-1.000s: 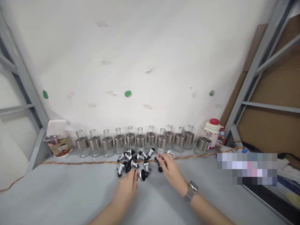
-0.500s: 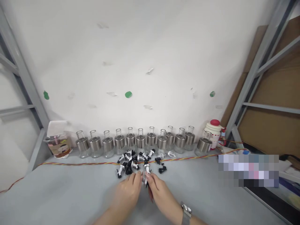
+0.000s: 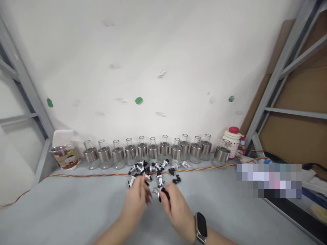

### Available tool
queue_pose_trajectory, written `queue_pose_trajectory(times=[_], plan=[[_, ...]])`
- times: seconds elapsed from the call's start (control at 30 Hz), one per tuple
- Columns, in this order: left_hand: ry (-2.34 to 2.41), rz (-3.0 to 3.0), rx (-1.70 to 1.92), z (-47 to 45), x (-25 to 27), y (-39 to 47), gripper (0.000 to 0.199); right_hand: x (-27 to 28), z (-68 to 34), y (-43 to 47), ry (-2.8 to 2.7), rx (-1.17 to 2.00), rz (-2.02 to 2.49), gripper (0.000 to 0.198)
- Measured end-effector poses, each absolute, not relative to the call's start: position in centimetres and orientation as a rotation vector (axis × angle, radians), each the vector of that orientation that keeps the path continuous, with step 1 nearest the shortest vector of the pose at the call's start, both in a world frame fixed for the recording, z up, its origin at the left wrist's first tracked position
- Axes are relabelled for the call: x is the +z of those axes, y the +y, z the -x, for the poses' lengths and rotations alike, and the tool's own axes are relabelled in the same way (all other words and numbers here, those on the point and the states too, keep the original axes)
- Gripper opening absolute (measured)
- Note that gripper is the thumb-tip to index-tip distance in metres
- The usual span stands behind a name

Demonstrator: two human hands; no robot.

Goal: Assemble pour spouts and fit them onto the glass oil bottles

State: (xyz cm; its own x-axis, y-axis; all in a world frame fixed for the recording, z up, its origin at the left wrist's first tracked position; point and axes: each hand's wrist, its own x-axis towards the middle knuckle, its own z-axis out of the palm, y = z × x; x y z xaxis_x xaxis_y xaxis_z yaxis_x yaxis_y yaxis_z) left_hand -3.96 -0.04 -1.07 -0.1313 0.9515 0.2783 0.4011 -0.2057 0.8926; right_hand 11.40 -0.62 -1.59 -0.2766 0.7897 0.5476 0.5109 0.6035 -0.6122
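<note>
My right hand is closed around a black-and-silver bottle pourer, its silver end pointing left out of the fingers. My left hand is apart from it, slightly blurred, with fingers loosely spread at the near edge of a pile of similar pourers; nothing shows in its grip. Another pourer lies just beyond the held one. To the right of the pile are a loose black piece and a small silver stopper part.
A row of open glass bottles with steel sleeves stands along the wall. A twisted red-yellow wire crosses the grey table. A plastic cup is at the left, a red-topped white jar at the right. Metal posts flank the table.
My hands were together at the pourer. Now the left hand has moved off to the left and its fingers have opened, while the right keeps the pourer, turned sideways.
</note>
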Motion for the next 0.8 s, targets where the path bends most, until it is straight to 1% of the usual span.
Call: queue_pose_trajectory(times=[0.1, 0.17, 0.27, 0.33, 0.4, 0.47, 0.57, 0.67, 0.73, 0.8], plan=[[1.564, -1.48, 1.506, 5.4, -0.4, 1.2, 0.033, -1.0, -11.8, -0.9, -1.91, 0.454, 1.016, 0.02], [1.555, -1.575, 1.428, 5.8, -1.0, 1.8, 0.034, -0.7, -12.1, -0.6, -1.851, 0.518, 1.043, 0.022], [1.531, -1.914, 1.249, 5.3, -2.9, 2.5, 0.029, -0.6, -12.4, 0.6, -1.768, 0.616, 1.109, 0.025], [1.511, -2.1, 1.216, 4.8, -4.0, 2.7, 0.034, -1.0, -12.5, 1.6, -1.686, 0.708, 1.149, 0.028], [1.546, -2.191, 1.229, 4.5, -4.3, 2.6, 0.037, -1.6, -12.6, 2.5, -1.599, 0.831, 1.163, 0.032], [1.566, -2.248, 1.21, 4.3, -3.9, 2.0, 0.035, -2.2, -12.4, 3.2, -1.526, 0.986, 1.174, 0.038], [1.437, -2.369, 1.038, 3.9, -2.7, 0.8, 0.027, -2.9, -11.8, 3.5, -1.454, 1.302, 1.185, 0.048], [1.437, -2.371, 0.894, 3.3, -2.2, -0.3, 0.023, -3.1, -11.2, 3.3, -1.362, 1.598, 1.18, 0.05], [1.456, -2.323, 0.87, 3.1, -2.2, -0.5, 0.023, -2.9, -10.9, 3.1, -1.321, 1.68, 1.168, 0.051], [1.442, -2.229, 0.893, 3.0, -2.3, -0.6, 0.023, -2.7, -10.8, 2.9, -1.332, 1.669, 1.13, 0.051]])
